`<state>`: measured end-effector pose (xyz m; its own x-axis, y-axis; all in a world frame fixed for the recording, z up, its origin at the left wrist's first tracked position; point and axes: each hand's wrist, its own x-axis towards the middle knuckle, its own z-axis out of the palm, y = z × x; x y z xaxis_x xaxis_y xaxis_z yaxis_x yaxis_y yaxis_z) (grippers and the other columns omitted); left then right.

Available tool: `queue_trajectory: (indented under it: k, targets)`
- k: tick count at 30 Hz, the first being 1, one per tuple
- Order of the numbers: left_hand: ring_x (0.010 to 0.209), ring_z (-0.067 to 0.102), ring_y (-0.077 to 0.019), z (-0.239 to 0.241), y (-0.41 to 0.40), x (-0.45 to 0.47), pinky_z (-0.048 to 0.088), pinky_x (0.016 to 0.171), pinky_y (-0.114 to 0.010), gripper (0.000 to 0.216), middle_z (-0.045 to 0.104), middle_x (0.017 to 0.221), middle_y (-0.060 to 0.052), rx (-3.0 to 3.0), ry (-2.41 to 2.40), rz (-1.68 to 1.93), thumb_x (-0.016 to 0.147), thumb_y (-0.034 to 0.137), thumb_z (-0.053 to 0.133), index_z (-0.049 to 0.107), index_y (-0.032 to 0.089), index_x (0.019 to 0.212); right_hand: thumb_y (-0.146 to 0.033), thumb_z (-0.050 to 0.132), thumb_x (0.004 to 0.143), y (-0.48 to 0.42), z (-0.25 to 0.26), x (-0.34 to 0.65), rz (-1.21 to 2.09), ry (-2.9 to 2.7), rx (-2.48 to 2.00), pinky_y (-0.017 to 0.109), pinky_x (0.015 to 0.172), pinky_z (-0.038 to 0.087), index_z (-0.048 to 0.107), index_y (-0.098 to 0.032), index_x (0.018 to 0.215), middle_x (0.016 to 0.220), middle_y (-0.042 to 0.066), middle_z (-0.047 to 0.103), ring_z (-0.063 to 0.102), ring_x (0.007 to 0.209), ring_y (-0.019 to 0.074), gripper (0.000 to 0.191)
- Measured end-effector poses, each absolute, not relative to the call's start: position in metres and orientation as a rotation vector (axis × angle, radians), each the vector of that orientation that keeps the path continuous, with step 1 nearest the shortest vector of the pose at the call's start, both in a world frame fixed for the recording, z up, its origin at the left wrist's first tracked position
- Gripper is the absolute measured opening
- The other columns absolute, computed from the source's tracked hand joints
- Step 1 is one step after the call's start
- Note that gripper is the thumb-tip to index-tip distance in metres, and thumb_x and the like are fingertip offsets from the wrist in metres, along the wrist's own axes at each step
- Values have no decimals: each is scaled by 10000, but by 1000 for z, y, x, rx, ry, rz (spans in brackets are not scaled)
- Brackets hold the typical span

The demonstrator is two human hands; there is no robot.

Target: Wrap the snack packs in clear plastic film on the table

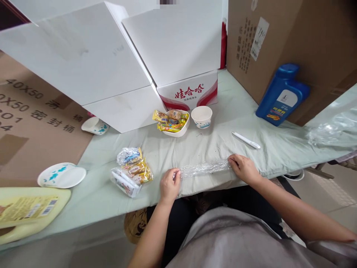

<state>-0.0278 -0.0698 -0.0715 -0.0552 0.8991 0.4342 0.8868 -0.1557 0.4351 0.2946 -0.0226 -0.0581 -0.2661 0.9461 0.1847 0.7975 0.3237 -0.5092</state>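
Observation:
A strip of clear plastic wrap [205,169] is stretched between my two hands, just above the front edge of the cloth-covered table [217,141]. My left hand [169,185] pinches its left end, and my right hand [244,169] pinches the other end. Left of my left hand lie several wrapped snacks [136,171] with a white packet [125,182]. Beyond the wrap, a white bowl [181,130] holds several packaged snacks [171,121]. Beside it stands a white paper cup [201,117] with a blue pattern. A white pen-like tool [245,140] lies past my right hand.
White boxes [178,44] are stacked at the back. A blue bottle [283,95] leans by a brown carton [259,48] on the right, near crumpled clear plastic [331,128]. On the left are another carton [33,119], paper cups [60,175] and a yellow jug [33,212].

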Motion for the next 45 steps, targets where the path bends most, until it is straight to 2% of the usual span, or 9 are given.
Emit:
queue_trajectory:
  k: [5,11,14,18,23,27,30,38,45]
  targets:
    - [827,627,-206,-76,-68,-27,513,749,-323,205,634,870,-74,2116,2165,1019,908,315,493,636,172,945,-330,382,968,-18,-59,285,256,-2293,-1668,305,731,438,634,-179,975,879,73,691,635,837,221,294]
    - [788,605,-215,-66,-66,-32,507,708,-337,203,590,868,-82,2035,2471,1046,898,269,491,637,152,976,-378,501,913,-20,-65,293,44,-2228,-1506,380,864,439,611,-118,1113,1022,138,631,549,978,288,346]
    - [853,607,-211,-53,-72,-11,508,775,-332,184,607,892,-85,2290,2275,1126,918,225,473,637,165,975,-403,524,903,-21,-67,297,55,-2191,-1460,399,874,445,587,-113,1156,1039,141,622,539,972,287,390]
    - [964,595,-235,-49,-85,38,508,851,-368,262,638,1043,-106,2568,1832,849,932,255,489,611,181,1152,-373,589,855,-21,-64,296,134,-2220,-1567,412,824,445,628,-157,942,897,114,619,538,872,280,236]
    - [1270,459,-352,-62,-96,70,434,989,-528,491,505,1395,-138,2601,1798,467,900,358,558,489,217,1366,-322,551,841,-30,-45,299,506,-2101,-1584,368,730,438,511,-214,736,782,62,599,547,765,227,156]
    - [1410,312,-328,-67,-97,66,318,1110,-543,521,395,1506,-116,2647,1637,416,922,377,522,436,213,1409,-450,508,878,-44,-19,298,1249,-1808,-1437,268,521,381,481,-216,926,582,-53,514,485,518,135,241]
    - [1447,249,-302,-67,-97,61,253,1147,-547,516,397,1513,-83,2711,1448,375,940,396,483,410,224,1421,-495,563,850,-45,-1,285,1603,-1655,-1191,236,484,370,468,-195,1147,547,-94,460,457,477,105,432]
    - [1427,295,-292,-60,-96,59,200,1180,-511,598,474,1452,-113,2580,1420,366,905,435,519,395,158,1420,-383,619,838,8,9,213,1890,-1451,-1165,198,480,404,581,-158,912,774,32,649,618,642,122,240]
    - [1426,295,-330,-73,-96,60,255,1159,-525,709,438,1459,-195,2529,1525,391,877,525,518,378,87,1417,-396,549,916,29,-13,170,2018,-1557,-1153,194,483,443,593,-149,940,1120,124,673,631,712,122,251]
